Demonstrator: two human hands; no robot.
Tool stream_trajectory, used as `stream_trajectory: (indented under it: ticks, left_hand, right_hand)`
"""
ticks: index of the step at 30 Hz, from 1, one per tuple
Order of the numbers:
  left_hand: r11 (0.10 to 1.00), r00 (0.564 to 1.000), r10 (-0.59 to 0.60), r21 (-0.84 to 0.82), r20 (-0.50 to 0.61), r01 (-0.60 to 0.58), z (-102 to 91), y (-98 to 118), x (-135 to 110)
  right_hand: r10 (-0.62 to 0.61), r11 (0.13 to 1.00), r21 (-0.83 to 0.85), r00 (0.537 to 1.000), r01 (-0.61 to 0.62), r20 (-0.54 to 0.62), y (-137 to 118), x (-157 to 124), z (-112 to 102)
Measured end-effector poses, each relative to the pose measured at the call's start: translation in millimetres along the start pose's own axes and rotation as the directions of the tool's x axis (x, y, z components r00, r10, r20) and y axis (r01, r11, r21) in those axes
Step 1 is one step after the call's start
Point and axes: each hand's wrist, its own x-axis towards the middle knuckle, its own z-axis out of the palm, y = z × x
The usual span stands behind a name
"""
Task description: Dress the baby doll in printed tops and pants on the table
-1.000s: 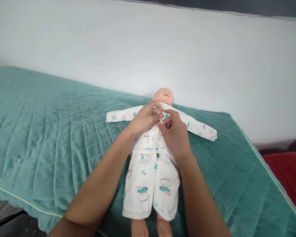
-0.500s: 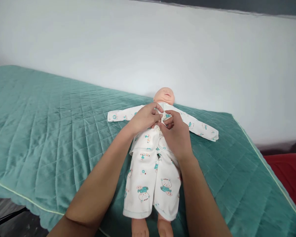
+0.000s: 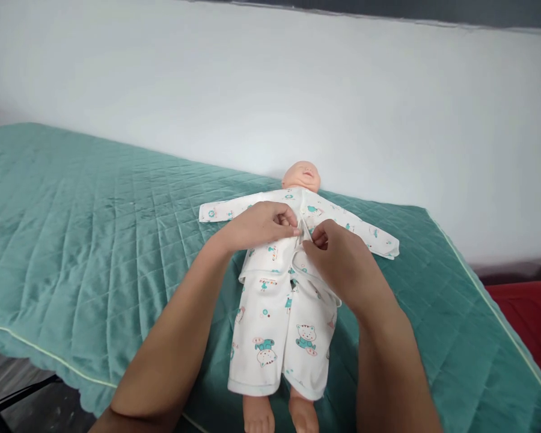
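Note:
A baby doll [image 3: 301, 175] lies on its back, its head towards the wall and its feet towards me. It wears a white printed baby shirt [image 3: 270, 258] with the sleeves spread wide, and matching white trousers [image 3: 261, 337]. My left hand [image 3: 270, 224] pinches the shirt's front edge at the middle of the chest. Opposite it, my right hand [image 3: 338, 252] pinches the other front edge, which is lifted a little. Between the fingertips the front gapes slightly; above, at the neck, the edges meet. Any fastener under my fingers is too small to make out.
A green quilted cover [image 3: 117, 240] with a pale piped edge lies under the doll. Behind it rises a white wall [image 3: 207, 90]. At the right stands a red chair-like object [image 3: 523, 307]. Dark metal legs [image 3: 18, 397] show at the lower left.
Both hands have moved down the shirt front, from the upper chest to mid-chest, and a little apart. The upper shirt front and collar now show uncovered.

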Motion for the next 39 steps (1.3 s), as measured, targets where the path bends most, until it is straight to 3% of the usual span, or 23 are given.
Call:
stream_trajectory:
  ticks: [3, 7, 11, 14, 21, 29, 39]
  left_hand:
    - [0.999, 0.999, 0.033, 0.003, -0.007, -0.033, 5.7, -3, -2]
    - [0.997, 0.997, 0.069, 0.040, -0.035, -0.068, 10.4, -7, -4]
    - [1.000, 0.999, 0.029, -0.006, -0.033, -0.029, 7.8, -7, -5]
    - [0.997, 1.000, -0.016, -0.074, -0.020, 0.015, 5.3, -8, -6]
    - [0.993, 1.000, -0.015, -0.113, 0.000, 0.015, 3.2, -9, -7]
    - [0.990, 0.999, -0.001, -0.138, 0.044, 0.008, 2.6, -8, -9]
    - [0.996, 0.998, 0.061, -0.066, 0.026, -0.059, 4.3, -13, -7]
  right_hand:
    - [0.031, 0.999, 0.017, 0.999, -0.032, 0.015, 1, -1, -1]
    - [0.051, 0.975, 0.215, 0.999, -0.053, 0.015, 8, 6, 2]
    - [0.088, 0.895, 0.439, 0.996, -0.083, 0.009, 13, 11, 6]
    - [0.087, 0.821, 0.560, 0.994, -0.112, 0.071, 13, 11, 7]
    - [0.033, 0.750, 0.648, 0.985, -0.135, 0.167, 16, 7, 3]
    - [0.004, 0.658, 0.741, 0.985, -0.131, 0.171, 20, 7, 9]
    - [0.034, 0.440, 0.859, 0.961, -0.262, 0.275, 19, 7, 6]
